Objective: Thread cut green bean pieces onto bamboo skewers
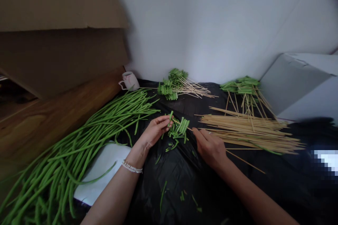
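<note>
My left hand (160, 127) pinches a short cut piece of green bean (171, 115) at the tip of a thin wooden skewer (190, 129). My right hand (210, 146) is closed around the other end of that skewer. Several bean pieces (183, 126) sit threaded side by side on it between my hands. Below them, loose cut pieces (173, 144) lie on the black plastic sheet (169, 172). Long whole green beans (87, 140) are heaped to the left of my left hand. To the right of my right hand lies a pile of bare skewers (250, 132).
Finished-looking bean skewers (171, 86) lie at the back middle, and more bean skewers (243, 86) at the back right. A mug (130, 81) stands by the wall. A cardboard box (63, 56) rises at left, a white box (301, 81) at right. A white sheet (102, 168) lies under the beans.
</note>
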The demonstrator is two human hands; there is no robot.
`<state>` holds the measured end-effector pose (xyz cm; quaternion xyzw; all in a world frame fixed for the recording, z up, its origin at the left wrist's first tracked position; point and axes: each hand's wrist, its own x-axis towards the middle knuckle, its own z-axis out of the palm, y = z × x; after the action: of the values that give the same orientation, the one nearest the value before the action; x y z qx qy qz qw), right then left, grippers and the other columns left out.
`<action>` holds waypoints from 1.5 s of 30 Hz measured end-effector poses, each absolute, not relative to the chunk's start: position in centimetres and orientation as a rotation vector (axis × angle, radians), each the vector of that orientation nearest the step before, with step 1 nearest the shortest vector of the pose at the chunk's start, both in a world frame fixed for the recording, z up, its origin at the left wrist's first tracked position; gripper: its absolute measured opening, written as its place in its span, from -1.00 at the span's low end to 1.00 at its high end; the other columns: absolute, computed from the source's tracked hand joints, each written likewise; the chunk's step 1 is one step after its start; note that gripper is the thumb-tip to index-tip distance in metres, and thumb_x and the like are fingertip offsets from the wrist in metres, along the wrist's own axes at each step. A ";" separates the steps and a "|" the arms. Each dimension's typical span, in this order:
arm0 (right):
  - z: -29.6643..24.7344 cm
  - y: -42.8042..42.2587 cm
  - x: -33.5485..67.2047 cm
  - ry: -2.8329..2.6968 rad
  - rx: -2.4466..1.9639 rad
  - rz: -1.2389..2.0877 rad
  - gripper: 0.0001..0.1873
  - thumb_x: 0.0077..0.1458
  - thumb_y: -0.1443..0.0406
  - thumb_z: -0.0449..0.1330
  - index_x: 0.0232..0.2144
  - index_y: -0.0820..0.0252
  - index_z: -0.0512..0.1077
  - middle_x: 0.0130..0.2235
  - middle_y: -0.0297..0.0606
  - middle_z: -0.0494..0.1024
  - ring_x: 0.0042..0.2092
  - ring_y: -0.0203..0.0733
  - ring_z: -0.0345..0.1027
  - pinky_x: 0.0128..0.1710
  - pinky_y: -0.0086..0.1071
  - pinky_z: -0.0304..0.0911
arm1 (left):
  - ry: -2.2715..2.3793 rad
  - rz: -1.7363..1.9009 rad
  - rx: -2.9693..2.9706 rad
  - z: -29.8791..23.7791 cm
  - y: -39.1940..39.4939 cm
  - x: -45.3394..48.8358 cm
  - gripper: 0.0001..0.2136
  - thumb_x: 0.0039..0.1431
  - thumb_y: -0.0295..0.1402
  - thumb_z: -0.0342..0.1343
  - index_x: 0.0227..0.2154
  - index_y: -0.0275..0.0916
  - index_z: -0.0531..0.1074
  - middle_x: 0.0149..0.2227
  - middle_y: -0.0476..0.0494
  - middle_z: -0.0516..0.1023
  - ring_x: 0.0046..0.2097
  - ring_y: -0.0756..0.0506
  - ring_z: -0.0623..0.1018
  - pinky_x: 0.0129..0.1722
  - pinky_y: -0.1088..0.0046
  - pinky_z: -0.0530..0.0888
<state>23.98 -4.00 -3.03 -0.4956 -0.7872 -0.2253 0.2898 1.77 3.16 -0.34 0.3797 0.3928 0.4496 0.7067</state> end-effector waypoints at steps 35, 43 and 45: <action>-3.2 -4.0 24.0 -2.119 -1.341 -0.595 -0.68 0.16 0.43 0.02 -0.07 0.26 0.45 -0.38 -0.28 0.47 -0.40 -0.33 0.25 -0.42 -0.40 0.07 | 1.139 0.705 1.569 -0.1 3.5 0.2 -0.78 -0.12 -0.22 0.33 -0.47 -0.27 0.58 -0.50 -0.08 0.54 -0.45 -0.02 0.43 -0.41 0.47 0.30; -2.8 -4.0 23.9 -2.113 -1.347 -0.599 -0.69 0.18 0.43 0.02 -0.09 0.25 0.45 -0.43 -0.32 0.45 -0.43 -0.33 0.24 -0.44 -0.39 0.04 | 1.044 0.515 1.974 -1.2 2.9 0.7 -0.87 -0.13 -0.29 0.32 -0.49 -0.22 0.58 -0.46 -0.08 0.53 -0.43 -0.04 0.44 -0.44 0.47 0.29; -2.8 -4.1 23.9 -2.112 -1.348 -0.597 -0.69 0.18 0.43 0.01 -0.09 0.25 0.45 -0.42 -0.31 0.46 -0.43 -0.33 0.24 -0.44 -0.39 0.03 | 1.011 0.511 2.059 -1.1 2.8 0.8 -0.91 -0.09 -0.31 0.29 -0.50 -0.20 0.58 -0.44 -0.08 0.53 -0.40 -0.05 0.46 -0.39 0.47 0.31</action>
<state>23.89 -4.05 -2.80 -0.5025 -0.7874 -0.2226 0.2791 0.82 2.78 -1.13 0.8085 0.3971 0.2005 0.3853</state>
